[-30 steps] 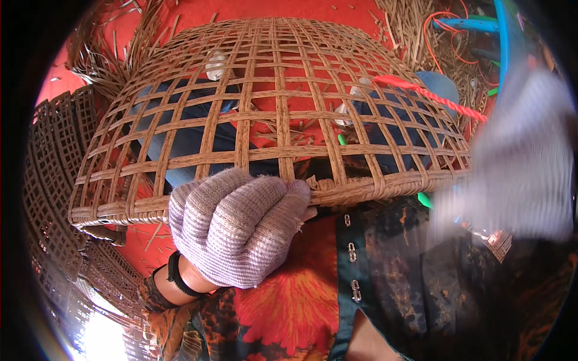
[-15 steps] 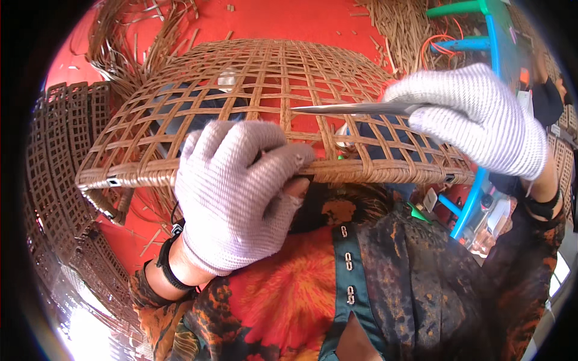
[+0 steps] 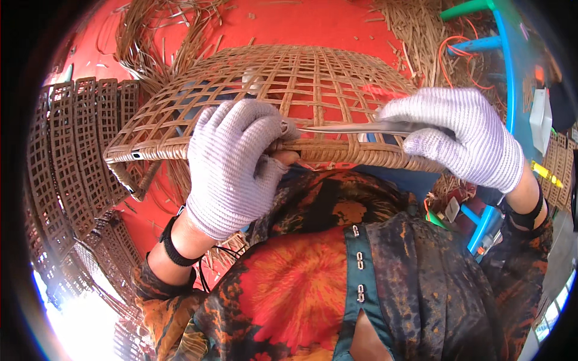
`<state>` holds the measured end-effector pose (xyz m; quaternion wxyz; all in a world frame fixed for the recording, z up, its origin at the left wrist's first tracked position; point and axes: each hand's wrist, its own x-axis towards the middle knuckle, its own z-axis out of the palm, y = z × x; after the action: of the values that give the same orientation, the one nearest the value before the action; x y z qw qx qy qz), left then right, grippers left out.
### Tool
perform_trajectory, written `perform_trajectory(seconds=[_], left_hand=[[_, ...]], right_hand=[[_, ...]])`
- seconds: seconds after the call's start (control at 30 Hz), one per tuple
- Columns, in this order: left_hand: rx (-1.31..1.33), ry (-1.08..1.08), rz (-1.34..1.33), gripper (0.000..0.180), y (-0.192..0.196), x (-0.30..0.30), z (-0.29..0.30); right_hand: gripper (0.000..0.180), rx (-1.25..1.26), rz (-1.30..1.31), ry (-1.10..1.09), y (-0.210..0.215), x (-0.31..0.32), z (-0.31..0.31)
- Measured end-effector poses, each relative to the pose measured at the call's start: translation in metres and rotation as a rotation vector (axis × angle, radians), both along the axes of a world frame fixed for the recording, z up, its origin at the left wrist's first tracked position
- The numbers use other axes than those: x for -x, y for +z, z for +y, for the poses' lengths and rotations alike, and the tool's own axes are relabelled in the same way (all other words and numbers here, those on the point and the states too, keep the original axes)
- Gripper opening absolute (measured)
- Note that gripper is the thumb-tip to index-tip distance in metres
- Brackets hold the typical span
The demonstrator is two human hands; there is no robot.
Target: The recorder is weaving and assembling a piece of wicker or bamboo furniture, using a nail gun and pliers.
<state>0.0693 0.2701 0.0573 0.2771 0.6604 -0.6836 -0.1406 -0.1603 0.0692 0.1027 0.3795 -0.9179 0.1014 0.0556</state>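
Note:
A woven rattan lattice panel [image 3: 355,151] lies across in front of me, its wrapped rim facing my body. My left hand [image 3: 232,165], in a whitish knit glove, is closed around that rim left of the middle, with a bare thumb tip showing beneath. In my right hand [image 3: 472,135], gloved likewise, is a long pointed metal blade [image 3: 361,128], its handle hidden in the grip. The blade points left just above the rim. Its tip is close to the fingers of my left hand; whether it touches the weave I cannot tell.
Several brown woven panels [image 3: 84,132] stand at the left. Loose strips [image 3: 144,42] hang at the back left, and more strips [image 3: 415,39] lie at the back right. A blue frame [image 3: 509,66] stands on the right, near an orange cord [image 3: 444,60]. Red floor [image 3: 301,24] shows beyond.
The blade tip has come closer to my left fingers and down toward the rim. My right hand sits lower in view, while the panel appears shifted right and slightly up.

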Motion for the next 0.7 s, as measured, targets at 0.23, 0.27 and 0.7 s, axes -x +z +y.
perform_trajectory(seconds=[0.23, 0.27, 0.7], left_hand=[[-0.083, -0.017, 0.053, 0.029, -0.003, -0.009, 0.009], [-0.115, -0.019, 0.100, 0.029, -0.003, -0.009, 0.008], [-0.185, 0.001, 0.020, 0.029, 0.008, -0.012, 0.031]], right_hand=[[0.027, 0.039, -0.044, 0.081, -0.043, -0.025, -0.049], [0.027, -0.003, -0.047, 0.082, -0.055, -0.030, -0.055], [0.021, -0.354, -0.147, 0.507, -0.123, -0.086, -0.061]])
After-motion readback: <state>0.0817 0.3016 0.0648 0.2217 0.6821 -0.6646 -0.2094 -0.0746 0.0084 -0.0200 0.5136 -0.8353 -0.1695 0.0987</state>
